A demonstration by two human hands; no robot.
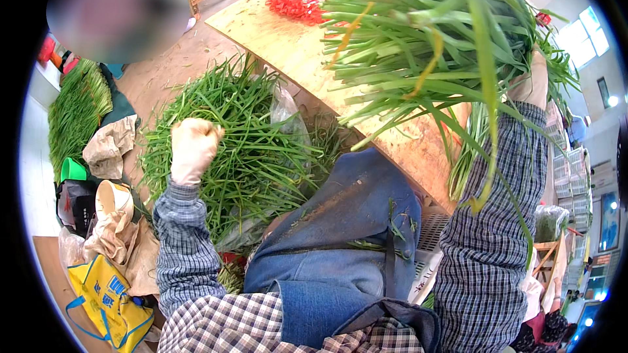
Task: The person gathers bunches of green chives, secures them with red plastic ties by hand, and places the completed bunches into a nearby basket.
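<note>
My right hand [533, 84], in a pale glove, is closed around a big bundle of garlic chives [425, 52]. The bundle is raised over the wooden table [258, 33], its cut stem ends pointing left and a few yellowed leaves hanging down. My left hand [195, 147], gloved too, makes a fist above a large loose heap of garlic chives [242, 134] beside my legs; whether anything is inside the fist is hidden. Clear plastic [288, 114] shows along the heap's right side. A smaller bunch of chives [472, 157] lies at the table edge beneath my right forearm.
Red ties [296, 5] lie piled on the table's far part. At the left are more greens [78, 111], brown crumpled paper [111, 144] and a yellow bag [98, 297]. A person with a blurred head is at the far left. White crates [572, 176] are stacked at the right.
</note>
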